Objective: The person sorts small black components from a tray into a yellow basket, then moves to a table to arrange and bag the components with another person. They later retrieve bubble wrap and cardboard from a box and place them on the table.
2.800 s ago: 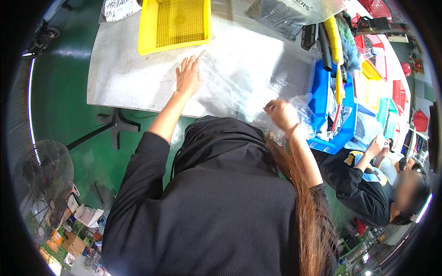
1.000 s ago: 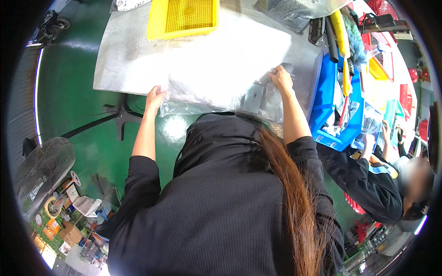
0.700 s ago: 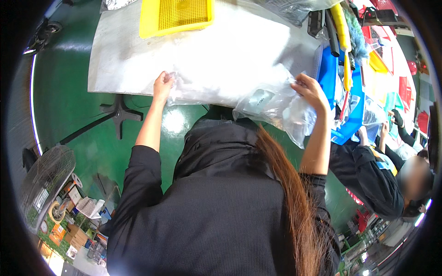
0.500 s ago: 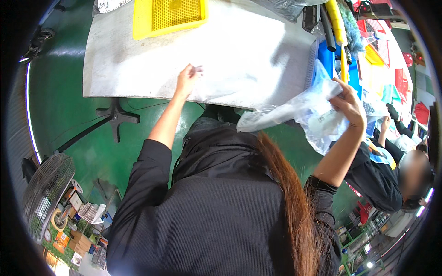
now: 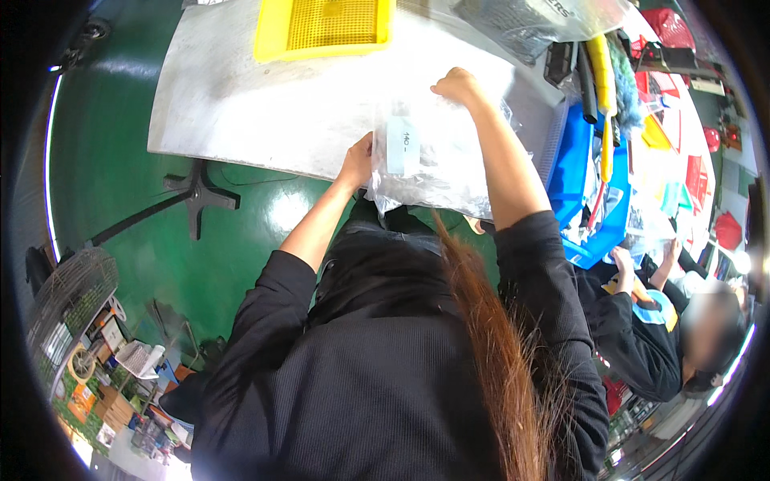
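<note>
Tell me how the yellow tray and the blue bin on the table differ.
The yellow tray is shallow with a fine mesh floor, and nothing shows in it; the blue bin is deeper, solid-walled and crammed with mixed items. The tray sits at the table's far edge, ahead of the left hand; the bin sits at its right end, beyond the right hand. Both are plastic.

A grey table (image 5: 241, 112) carries a yellow mesh tray (image 5: 325, 28) and a clear plastic bag (image 5: 437, 156).
</note>
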